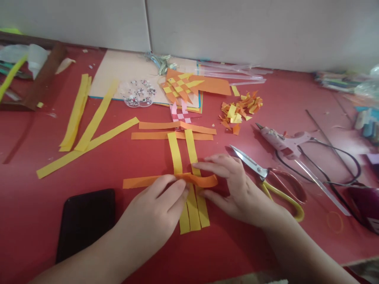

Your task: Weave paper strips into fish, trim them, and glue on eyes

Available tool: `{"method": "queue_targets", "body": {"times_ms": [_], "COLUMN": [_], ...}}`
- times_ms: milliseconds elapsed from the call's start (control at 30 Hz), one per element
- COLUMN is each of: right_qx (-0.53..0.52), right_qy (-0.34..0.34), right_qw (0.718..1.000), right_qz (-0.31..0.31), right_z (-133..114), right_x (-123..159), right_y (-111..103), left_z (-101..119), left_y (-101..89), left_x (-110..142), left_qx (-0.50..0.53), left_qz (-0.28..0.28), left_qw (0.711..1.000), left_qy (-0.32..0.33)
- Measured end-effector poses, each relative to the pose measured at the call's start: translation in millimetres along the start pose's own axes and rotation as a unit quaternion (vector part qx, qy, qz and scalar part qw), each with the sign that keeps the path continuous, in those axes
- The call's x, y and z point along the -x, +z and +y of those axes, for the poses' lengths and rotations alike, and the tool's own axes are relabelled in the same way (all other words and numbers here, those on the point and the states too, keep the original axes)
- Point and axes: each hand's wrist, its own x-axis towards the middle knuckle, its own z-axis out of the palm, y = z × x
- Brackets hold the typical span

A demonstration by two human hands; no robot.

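Observation:
An orange paper strip (142, 182) lies crosswise over upright yellow paper strips (193, 215) on the red table. My left hand (164, 205) has its fingertips pinched together at the crossing, on the orange strip, covering part of the yellow ones. To the right, my right hand (237, 185) is open. Its forefinger touches the rightmost yellow strip above the orange one, and its thumb rests beside that strip below. The orange strip's right end curls up between them. Two more orange strips (148, 136) lie just beyond the tops of the yellow ones.
A black phone (85, 221) lies left of my left arm. Scissors (263, 173) and a pink glue gun (287, 144) with its cable are at right. Loose yellow strips (77, 114), a woven paper fish (180, 86), googly eyes (139, 92) and paper scraps (239, 110) lie farther back.

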Motion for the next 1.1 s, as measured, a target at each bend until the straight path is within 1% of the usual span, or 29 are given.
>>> {"method": "queue_targets", "body": {"times_ms": [167,300,467,700,933,1100], "right_qx": [0.027,0.044,0.055,0.046,-0.007,-0.021], "right_qy": [-0.007,-0.015,-0.012,-0.015,-0.006,0.000], "right_qw": [1.000,0.999,0.997,0.998,0.999,0.999], "right_qz": [0.006,0.027,0.049,0.042,0.031,0.028], "right_z": [-2.3,-2.4,-0.9,-2.9,-3.2,-2.1], "right_x": [1.4,-0.3,-1.5,-2.2,-2.8,-2.1], "right_y": [-2.0,-2.9,1.7,2.2,4.4,5.9], "left_z": [0.4,1.0,1.3,1.1,0.0,-0.2], "left_y": [1.0,0.8,1.3,3.3,3.1,3.7], "left_x": [0.5,0.5,0.8,1.5,2.4,2.7], "left_qx": [-0.006,-0.014,-0.011,0.023,0.007,-0.008], "left_qz": [-0.008,-0.001,0.011,0.007,-0.017,-0.028], "left_qw": [1.000,1.000,1.000,1.000,1.000,1.000], "left_qy": [0.005,-0.004,-0.004,-0.004,0.000,0.000]}}
